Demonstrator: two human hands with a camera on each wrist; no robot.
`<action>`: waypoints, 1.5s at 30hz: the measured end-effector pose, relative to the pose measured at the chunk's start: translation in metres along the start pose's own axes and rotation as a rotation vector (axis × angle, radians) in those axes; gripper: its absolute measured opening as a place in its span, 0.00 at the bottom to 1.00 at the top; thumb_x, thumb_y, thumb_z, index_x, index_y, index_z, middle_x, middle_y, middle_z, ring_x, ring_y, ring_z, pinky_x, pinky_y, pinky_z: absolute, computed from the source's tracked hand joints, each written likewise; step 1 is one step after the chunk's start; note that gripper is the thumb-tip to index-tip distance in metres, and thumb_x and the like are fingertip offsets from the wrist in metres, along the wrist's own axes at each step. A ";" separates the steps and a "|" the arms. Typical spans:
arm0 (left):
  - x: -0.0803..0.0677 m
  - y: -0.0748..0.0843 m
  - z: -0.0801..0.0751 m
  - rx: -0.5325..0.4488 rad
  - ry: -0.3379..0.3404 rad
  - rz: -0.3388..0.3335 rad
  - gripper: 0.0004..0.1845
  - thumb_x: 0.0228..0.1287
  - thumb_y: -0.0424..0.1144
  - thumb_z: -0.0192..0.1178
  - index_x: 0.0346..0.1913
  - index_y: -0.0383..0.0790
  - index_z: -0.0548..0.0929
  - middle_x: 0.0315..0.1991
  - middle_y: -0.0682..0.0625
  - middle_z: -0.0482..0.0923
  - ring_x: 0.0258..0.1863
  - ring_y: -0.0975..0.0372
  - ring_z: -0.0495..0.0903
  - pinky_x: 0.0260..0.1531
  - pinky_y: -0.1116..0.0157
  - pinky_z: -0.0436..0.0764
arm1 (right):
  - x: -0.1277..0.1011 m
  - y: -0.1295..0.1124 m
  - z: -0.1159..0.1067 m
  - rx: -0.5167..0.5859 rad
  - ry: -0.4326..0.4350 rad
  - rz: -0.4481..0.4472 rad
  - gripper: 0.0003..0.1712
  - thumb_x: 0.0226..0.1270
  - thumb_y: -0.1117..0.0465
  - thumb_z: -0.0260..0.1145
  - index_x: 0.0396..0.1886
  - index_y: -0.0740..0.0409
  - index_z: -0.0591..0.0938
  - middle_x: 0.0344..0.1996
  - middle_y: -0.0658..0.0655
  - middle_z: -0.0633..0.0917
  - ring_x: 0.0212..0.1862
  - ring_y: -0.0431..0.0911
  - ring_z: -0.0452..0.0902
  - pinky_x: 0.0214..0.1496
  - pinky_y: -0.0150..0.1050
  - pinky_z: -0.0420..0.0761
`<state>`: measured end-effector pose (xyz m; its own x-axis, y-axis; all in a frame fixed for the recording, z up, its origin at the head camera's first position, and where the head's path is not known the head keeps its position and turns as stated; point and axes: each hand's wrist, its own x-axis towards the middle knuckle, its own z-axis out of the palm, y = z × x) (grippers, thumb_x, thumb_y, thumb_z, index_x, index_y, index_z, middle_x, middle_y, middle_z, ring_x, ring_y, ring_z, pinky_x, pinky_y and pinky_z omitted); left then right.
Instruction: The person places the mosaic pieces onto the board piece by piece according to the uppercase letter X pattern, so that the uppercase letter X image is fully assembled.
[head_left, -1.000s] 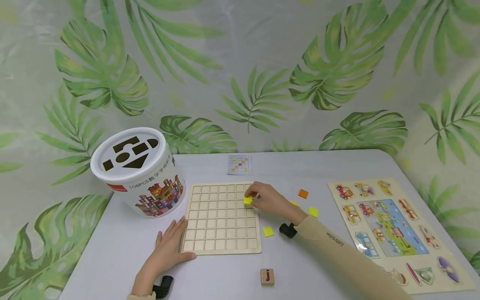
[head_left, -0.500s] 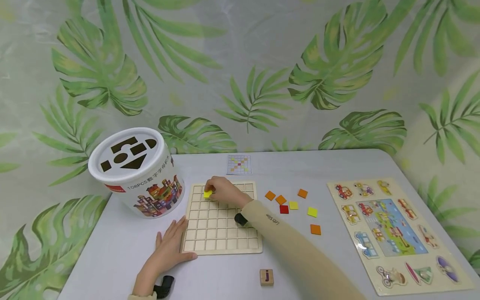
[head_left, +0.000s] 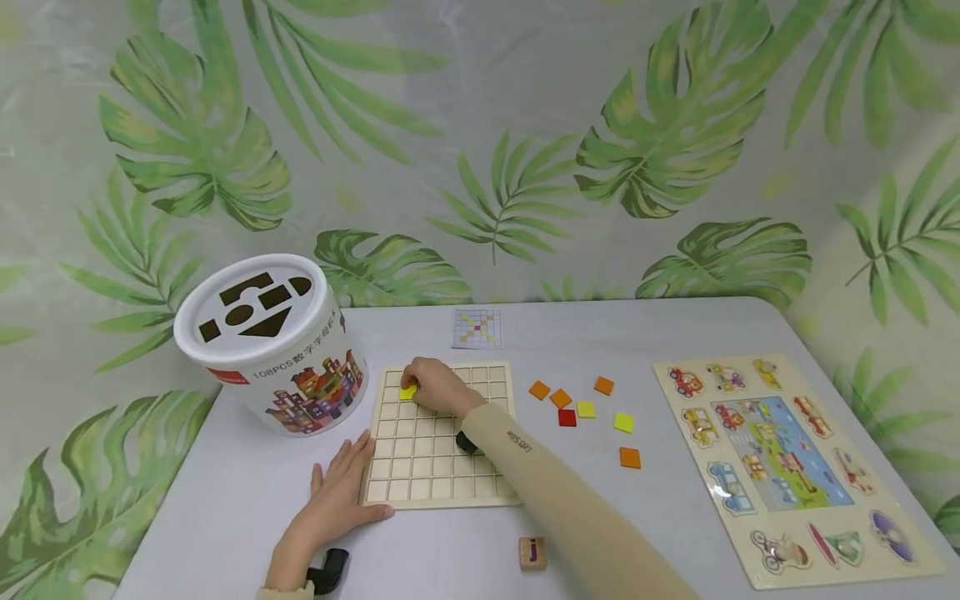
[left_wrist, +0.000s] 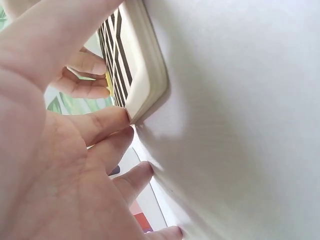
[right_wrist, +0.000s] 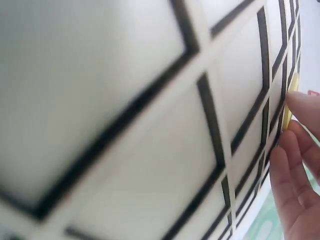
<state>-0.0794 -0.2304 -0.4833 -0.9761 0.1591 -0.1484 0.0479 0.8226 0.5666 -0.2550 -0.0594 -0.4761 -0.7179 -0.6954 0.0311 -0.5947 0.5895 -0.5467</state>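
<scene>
A wooden grid board (head_left: 420, 475) lies flat on the grey table. My right hand (head_left: 431, 385) reaches across it and pinches a yellow square tile (head_left: 408, 392) over a cell near the board's far left corner. In the right wrist view the fingertips (right_wrist: 300, 150) press the yellow tile (right_wrist: 290, 102) against the grid. My left hand (head_left: 337, 496) lies flat on the table with straight fingers, touching the board's near left edge (left_wrist: 150, 85). Loose orange, yellow and red tiles (head_left: 581, 408) lie to the right of the board.
A white shape-sorter bucket (head_left: 273, 342) stands at the left. A small pattern card (head_left: 477, 328) lies behind the board. An animal and vehicle puzzle tray (head_left: 787, 467) fills the right side. A wooden letter block (head_left: 532, 552) sits near the front edge.
My right hand has carried the yellow tile from the board's right edge across to its far left part, and lowered it onto the grid. The left hand has stayed put.
</scene>
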 end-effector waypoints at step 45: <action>0.003 0.000 0.001 -0.032 0.005 -0.020 0.59 0.38 0.53 0.77 0.71 0.29 0.57 0.74 0.37 0.48 0.71 0.38 0.42 0.57 0.28 0.32 | -0.123 0.102 -0.076 0.115 0.121 0.213 0.10 0.55 0.68 0.71 0.37 0.61 0.81 0.32 0.51 0.78 0.36 0.46 0.72 0.41 0.38 0.76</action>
<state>-0.0826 -0.2290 -0.4842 -0.9778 0.1397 -0.1561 0.0213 0.8077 0.5892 -0.2547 0.1179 -0.4725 -0.8646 -0.5025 0.0010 -0.3853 0.6616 -0.6433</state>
